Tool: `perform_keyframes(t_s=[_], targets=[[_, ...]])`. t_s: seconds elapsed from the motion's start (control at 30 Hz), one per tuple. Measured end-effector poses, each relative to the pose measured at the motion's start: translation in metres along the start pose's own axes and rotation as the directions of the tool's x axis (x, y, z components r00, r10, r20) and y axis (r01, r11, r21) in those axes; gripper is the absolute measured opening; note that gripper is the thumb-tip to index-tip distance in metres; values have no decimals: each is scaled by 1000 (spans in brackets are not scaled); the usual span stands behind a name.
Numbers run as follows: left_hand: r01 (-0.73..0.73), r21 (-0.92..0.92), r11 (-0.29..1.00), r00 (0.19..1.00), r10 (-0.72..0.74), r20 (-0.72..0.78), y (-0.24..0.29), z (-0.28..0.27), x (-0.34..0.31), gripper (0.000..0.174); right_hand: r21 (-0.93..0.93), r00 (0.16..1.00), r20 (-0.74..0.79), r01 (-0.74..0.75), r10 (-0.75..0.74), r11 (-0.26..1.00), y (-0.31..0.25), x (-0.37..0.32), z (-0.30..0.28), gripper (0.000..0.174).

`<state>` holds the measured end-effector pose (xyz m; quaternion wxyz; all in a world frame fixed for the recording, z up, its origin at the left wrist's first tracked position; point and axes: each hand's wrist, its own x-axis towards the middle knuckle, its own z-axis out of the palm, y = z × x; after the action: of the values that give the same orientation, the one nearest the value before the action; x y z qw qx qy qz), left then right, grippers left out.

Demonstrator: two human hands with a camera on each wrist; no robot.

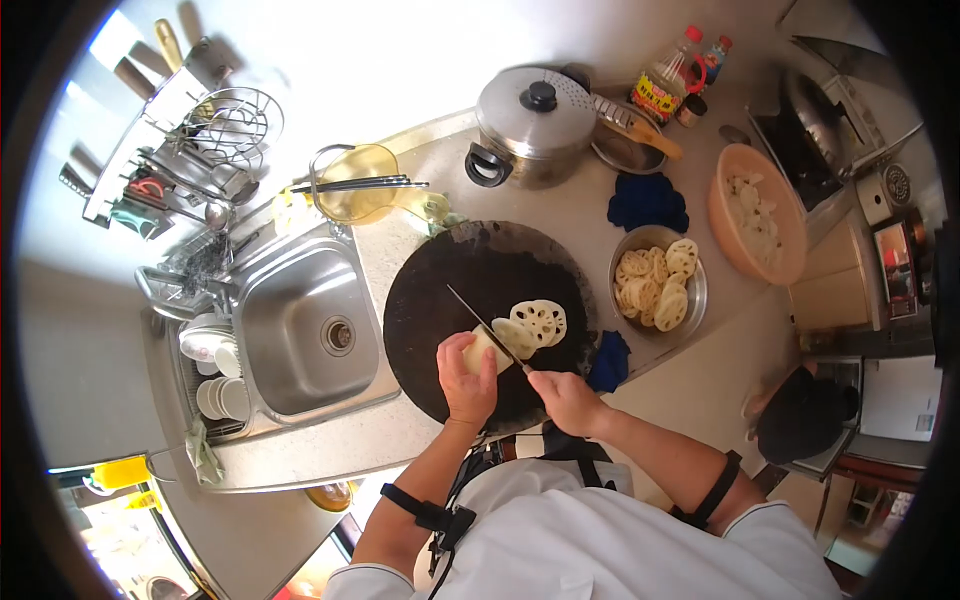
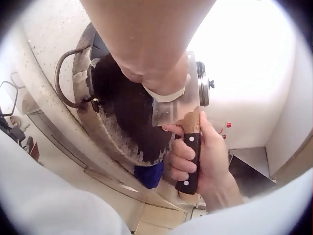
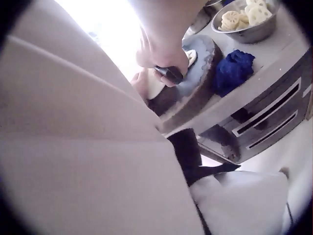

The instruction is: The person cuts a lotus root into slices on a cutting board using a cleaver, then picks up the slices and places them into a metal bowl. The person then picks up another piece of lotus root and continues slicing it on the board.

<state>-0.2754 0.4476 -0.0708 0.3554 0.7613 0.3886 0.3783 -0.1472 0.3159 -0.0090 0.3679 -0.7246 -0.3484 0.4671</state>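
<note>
On a round dark chopping board point(image 1: 430, 300), my left hand point(image 1: 467, 380) grips a pale peeled lotus root point(image 1: 487, 352), fingers curled over it. My right hand point(image 1: 570, 402) holds a cleaver by its dark riveted handle point(image 2: 192, 161); the blade point(image 1: 472, 312) stands against the root's cut end. Several lotus slices point(image 1: 540, 320) lie overlapping just right of the blade. In the left wrist view the broad blade point(image 2: 164, 113) is beside the root point(image 2: 168, 96), and my right hand point(image 2: 215, 156) wraps the handle. The right wrist view shows my right hand point(image 3: 166, 54) over the board.
A metal bowl point(image 1: 617, 306) of lotus slices and blue cloths point(image 1: 648, 202) are to the right, with a pink basin point(image 1: 718, 205) beyond. A lidded pot point(image 1: 535, 120) stands behind the board. At the left are a sink point(image 1: 290, 345) and a rack of white bowls point(image 1: 232, 398).
</note>
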Motion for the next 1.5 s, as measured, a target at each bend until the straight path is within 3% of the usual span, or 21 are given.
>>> perform_keyframes(t_s=[0.07,0.13,0.2,0.23,0.6,0.7,0.77,0.87,1.0,1.17,1.23,1.43,1.5], targets=[[15,-4,1000,1000,-15,-3,0,0,3,30,30,982,48,-186,184,982,-13,-3,-14,47],[-15,12,1000,1000,15,15,-2,-2,-2,29,50,974,45,-226,224,973,-32,-21,-20,46],[-8,14,1000,1000,8,21,-3,-2,-3,29,95,990,45,-138,134,986,-48,-40,-21,43],[-11,20,1000,1000,10,24,-4,-1,-3,28,99,1000,-19,-10,12,995,-44,-47,-15,44],[42,16,999,998,-43,44,-14,1,-7,32,-28,999,8,-51,51,998,-64,-65,-9,44],[49,1,999,998,-49,34,-12,1,-6,31,-56,994,-82,66,-70,996,-60,-66,-8,44],[44,-5,999,999,-43,23,-11,1,-5,31,-62,998,17,-57,58,996,-68,-63,-15,46],[54,5,999,998,-54,14,-10,1,-4,32,-90,995,35,-87,90,992,-70,-59,-16,47],[53,11,999,998,-53,25,-8,0,-2,31,-75,996,9,-93,94,993,-64,-56,-12,46],[81,-38,996,996,-80,32,-7,-1,-1,29,82,986,86,-151,144,985,-44,-36,-5,44],[-15,-29,999,1000,15,4,-3,0,0,28,52,988,92,-129,124,990,-21,-13,3,44],[0,-37,999,1000,0,11,-1,-2,1,28,22,990,48,-136,135,990,-9,3,-1,44],[-16,-17,1000,1000,16,6,-3,-4,1,27,116,947,72,-319,313,941,-28,-7,-8,43]])
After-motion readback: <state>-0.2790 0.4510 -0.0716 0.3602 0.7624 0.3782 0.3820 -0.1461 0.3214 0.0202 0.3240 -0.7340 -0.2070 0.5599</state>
